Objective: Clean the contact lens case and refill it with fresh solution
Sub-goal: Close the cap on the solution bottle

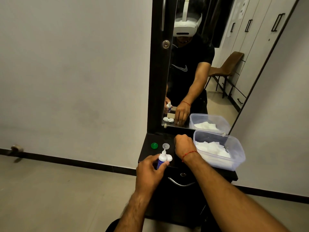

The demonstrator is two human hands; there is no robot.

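Left hand [150, 169] grasps a small solution bottle [161, 160], thumb on the near side and fingers wrapped round the body. We note a white bottle with a blue label, uncapped, its tapered nozzle tilted up toward twelve o'clock.

The contact lens case [170, 158] sits on the black shelf [148, 156] near its front edge, directly behind the bottle. From our angle only a rounded white rim shows at three o'clock of the bottle. In the mirror [200, 72] we see it better: two round white wells side by side, both uncovered. We cannot tell whether there is liquid in them.

A clear cap [165, 145] lies on the shelf at twelve o'clock of the bottle, just past the nozzle tip. A green cap [154, 145] lies beside it at nine o'clock, apart from it.

Right hand [184, 145] is knuckles-up on the shelf at two o'clock of the case, fingers curled under. We cannot tell if it grips anything. A red thread [189, 153] circles that wrist.

At three o'clock of the right hand stands a clear plastic tub [237, 158] holding white tissue [212, 149].
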